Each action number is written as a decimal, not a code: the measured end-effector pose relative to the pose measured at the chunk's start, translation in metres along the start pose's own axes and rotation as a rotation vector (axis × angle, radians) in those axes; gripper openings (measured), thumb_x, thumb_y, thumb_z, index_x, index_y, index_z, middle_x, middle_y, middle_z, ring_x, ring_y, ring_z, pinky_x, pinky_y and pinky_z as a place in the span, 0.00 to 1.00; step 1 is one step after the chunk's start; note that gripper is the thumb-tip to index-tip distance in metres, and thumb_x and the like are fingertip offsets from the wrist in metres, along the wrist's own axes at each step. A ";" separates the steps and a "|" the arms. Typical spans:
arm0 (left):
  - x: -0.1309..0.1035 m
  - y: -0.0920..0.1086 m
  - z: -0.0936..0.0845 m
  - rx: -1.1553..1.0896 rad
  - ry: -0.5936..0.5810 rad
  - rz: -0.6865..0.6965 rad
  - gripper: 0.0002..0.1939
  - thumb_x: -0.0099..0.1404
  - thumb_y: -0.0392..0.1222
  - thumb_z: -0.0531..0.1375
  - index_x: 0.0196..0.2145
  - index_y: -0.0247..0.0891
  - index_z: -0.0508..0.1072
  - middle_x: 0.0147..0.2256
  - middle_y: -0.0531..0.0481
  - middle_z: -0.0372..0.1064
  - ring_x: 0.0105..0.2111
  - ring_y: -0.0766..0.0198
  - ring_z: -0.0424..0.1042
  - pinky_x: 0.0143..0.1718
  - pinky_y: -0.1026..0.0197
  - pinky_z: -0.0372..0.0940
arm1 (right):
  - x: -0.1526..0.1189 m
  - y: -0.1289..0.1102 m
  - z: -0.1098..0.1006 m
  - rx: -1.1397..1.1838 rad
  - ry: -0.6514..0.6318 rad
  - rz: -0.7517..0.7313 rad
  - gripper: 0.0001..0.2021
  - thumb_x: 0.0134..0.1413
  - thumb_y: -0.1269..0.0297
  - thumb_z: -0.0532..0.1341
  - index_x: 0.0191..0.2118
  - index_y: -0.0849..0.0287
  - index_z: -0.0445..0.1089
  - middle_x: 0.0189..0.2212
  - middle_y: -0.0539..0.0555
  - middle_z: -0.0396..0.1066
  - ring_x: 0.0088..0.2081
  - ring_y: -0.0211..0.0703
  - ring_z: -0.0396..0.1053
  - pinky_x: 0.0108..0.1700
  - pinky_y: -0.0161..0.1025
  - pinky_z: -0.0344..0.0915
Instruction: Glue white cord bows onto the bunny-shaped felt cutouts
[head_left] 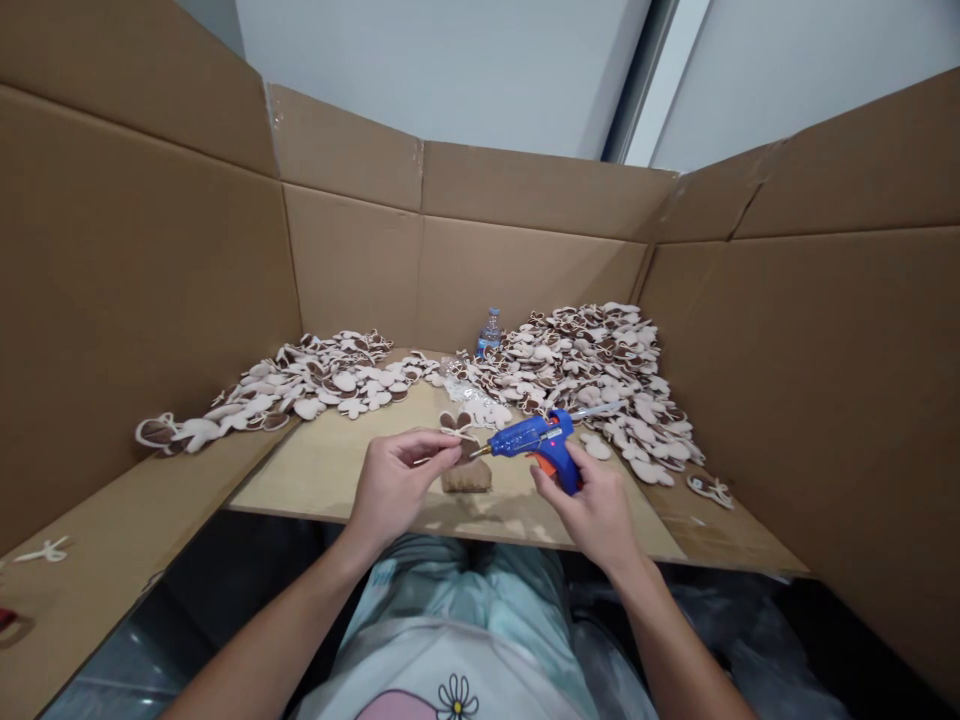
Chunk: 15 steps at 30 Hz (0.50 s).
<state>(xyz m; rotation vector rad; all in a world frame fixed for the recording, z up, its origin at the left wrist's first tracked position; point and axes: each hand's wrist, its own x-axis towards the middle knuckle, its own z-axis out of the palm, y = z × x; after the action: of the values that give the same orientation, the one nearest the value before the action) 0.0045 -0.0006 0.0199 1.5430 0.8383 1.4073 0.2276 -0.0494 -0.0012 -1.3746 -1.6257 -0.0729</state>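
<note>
Between the thumb and fingers of my left hand (405, 475) is a brown bunny-shaped felt piece (466, 440) with a cream bow at the base of its ears. My right hand (589, 500) is wrapped round the handle of a blue hot glue gun (534, 434) with an orange trigger. The gun points left, its metal nozzle at the felt piece; whether it touches, I cannot tell. A clear glue stick (600, 410) sticks out of its back. Below the nozzle a small brown block (466, 476) sits on the board.
A large heap of felt pieces (592, 350) lies at the back right, a smaller heap (330, 375) at the left. A plastic bottle (490, 332) and crumpled clear plastic (459, 380) stand between them. Cardboard walls (525, 190) enclose the wooden board (300, 470). A single piece (709, 489) lies far right.
</note>
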 end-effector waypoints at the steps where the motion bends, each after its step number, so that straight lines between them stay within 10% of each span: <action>1: 0.000 0.001 0.000 -0.008 0.004 0.001 0.04 0.54 0.35 0.68 0.30 0.39 0.82 0.31 0.50 0.81 0.33 0.60 0.80 0.37 0.64 0.74 | -0.001 0.000 0.000 -0.007 0.012 -0.013 0.07 0.54 0.62 0.61 0.29 0.58 0.66 0.19 0.45 0.62 0.21 0.36 0.57 0.24 0.32 0.54; 15: -0.002 0.005 0.001 -0.045 0.017 -0.023 0.03 0.53 0.36 0.69 0.30 0.39 0.82 0.31 0.50 0.81 0.33 0.61 0.80 0.38 0.64 0.74 | -0.003 -0.004 -0.002 -0.064 0.062 -0.064 0.06 0.56 0.64 0.60 0.30 0.58 0.66 0.21 0.46 0.62 0.22 0.36 0.57 0.25 0.32 0.54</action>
<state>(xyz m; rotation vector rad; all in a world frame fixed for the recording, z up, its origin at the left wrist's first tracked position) 0.0052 -0.0045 0.0233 1.4853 0.8267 1.4155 0.2258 -0.0541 -0.0003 -1.3557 -1.6274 -0.2053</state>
